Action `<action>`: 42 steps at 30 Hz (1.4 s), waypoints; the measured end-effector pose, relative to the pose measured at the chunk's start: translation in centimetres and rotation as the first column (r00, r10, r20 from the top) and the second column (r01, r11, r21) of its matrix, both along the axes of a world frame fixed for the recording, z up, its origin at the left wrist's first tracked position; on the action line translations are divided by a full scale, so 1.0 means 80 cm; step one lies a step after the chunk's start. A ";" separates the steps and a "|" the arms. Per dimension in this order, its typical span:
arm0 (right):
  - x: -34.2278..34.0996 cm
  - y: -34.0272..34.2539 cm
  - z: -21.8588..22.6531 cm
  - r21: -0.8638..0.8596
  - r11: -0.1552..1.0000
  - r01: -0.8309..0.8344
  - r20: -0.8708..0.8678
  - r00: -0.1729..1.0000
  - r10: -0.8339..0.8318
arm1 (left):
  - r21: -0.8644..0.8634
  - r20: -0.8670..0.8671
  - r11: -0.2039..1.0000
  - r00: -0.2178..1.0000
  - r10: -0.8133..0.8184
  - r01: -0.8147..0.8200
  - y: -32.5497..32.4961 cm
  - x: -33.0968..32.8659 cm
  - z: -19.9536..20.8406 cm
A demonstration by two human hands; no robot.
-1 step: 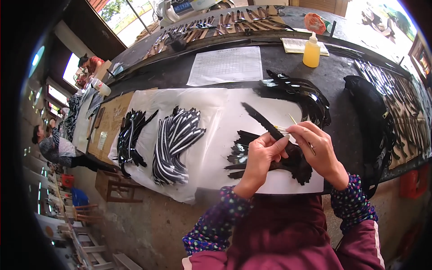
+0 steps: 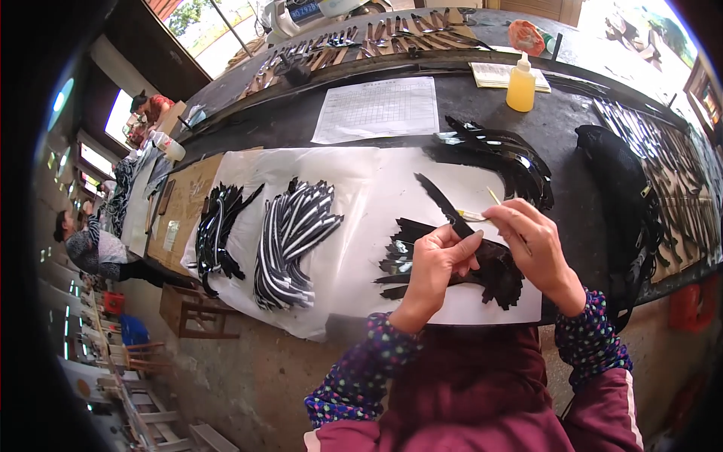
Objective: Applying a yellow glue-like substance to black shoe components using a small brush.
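Pinched in my left hand (image 2: pixel 439 270) is a flat black strip (image 2: pixel 437 197), its free end pointing away and to the left. My right hand (image 2: pixel 538 248) is closed on a thin pale stick (image 2: pixel 494 196). By its fingertips a small white and yellow tip (image 2: pixel 471 216) meets or nearly meets the strip; whether it belongs to the stick I cannot tell. Under both hands a fanned pile of black strips (image 2: pixel 403 252) lies on a white sheet (image 2: pixel 399 177), partly hidden by my left hand. A curved bundle of glossy black strips (image 2: pixel 520 162) lies just beyond.
Leftward are a black-and-white striped bundle (image 2: pixel 290 241) and a dark bundle (image 2: pixel 220 233). A yellow bottle (image 2: pixel 520 89), a printed paper (image 2: pixel 376 109) and a black bag (image 2: pixel 617 188) lie on the dark table. Other strips cover boards behind and right. A person (image 2: pixel 94 241) is at far left.
The black strip has turned slightly, its free end shifting right. The pale stick and my right fingers have moved a little. The bundles stay where they were.
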State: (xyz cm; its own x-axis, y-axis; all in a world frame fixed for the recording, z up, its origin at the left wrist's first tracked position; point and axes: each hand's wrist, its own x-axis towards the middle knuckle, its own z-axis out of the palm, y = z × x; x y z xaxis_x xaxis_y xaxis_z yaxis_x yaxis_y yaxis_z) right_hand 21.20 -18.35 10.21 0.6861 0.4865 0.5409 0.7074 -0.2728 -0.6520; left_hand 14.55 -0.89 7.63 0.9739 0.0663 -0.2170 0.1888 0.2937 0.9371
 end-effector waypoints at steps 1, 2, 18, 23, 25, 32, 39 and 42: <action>0.009 -0.006 -0.001 0.017 0.998 0.055 -0.001 0.998 -0.055 | -0.080 -0.057 0.997 0.998 0.001 -0.006 0.003 -0.003 -0.007; 0.023 -0.014 -0.004 0.035 0.993 0.108 -0.005 0.994 -0.108 | -0.078 -0.066 0.997 0.998 0.002 -0.007 0.005 -0.009 -0.008; 0.061 -0.021 -0.028 0.202 0.979 0.037 -0.603 0.792 0.094 | -0.305 -0.185 0.937 0.976 0.116 -0.169 0.002 0.020 -0.003; 0.063 -0.021 -0.044 0.118 0.993 0.005 -0.479 0.876 0.052 | -0.420 -0.232 0.894 0.971 0.064 -0.160 -0.002 0.026 -0.006; 0.062 -0.021 -0.046 0.068 0.998 -0.012 -0.324 0.945 0.034 | -0.439 -0.284 0.883 0.958 0.037 -0.165 -0.005 0.025 0.000; 0.058 -0.018 -0.052 0.023 1.000 0.000 -0.179 0.984 0.004 | -0.459 -0.325 0.886 0.941 -0.096 -0.068 0.000 0.018 0.026; 0.049 0.007 -0.059 0.002 0.995 -0.100 -0.181 0.978 0.099 | -0.366 -0.272 0.919 0.928 -0.255 0.146 0.017 0.008 0.024; 0.046 0.003 -0.059 0.013 0.995 -0.101 -0.182 0.978 0.102 | -0.309 -0.236 0.937 0.942 -0.239 0.161 0.022 0.011 0.003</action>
